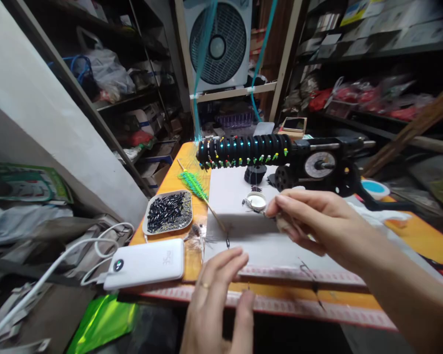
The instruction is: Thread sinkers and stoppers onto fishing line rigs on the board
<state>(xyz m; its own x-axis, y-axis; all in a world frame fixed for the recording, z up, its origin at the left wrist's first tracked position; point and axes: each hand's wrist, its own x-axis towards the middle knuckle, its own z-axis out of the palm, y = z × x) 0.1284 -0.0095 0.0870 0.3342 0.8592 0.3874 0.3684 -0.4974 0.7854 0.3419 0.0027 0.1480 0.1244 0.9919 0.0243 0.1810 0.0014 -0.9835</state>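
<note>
My right hand is pinched at the fingertips, above the white board. A small dark wiry piece sticks out to the left of its thumb and finger; its kind is too small to tell. Right behind it is a little round white dish. My left hand, with a ring on one finger, is at the table's front edge, thumb and fingers apart. Just beyond its fingertips is a small black piece, near the end of a thin stick with green bristles.
A black ridged roller with colourful beads crosses behind, joined to a dial mechanism. To the left are a tray of black tubes and a white power bank with a cable. Dark thin pieces lie front right. A fan stands behind.
</note>
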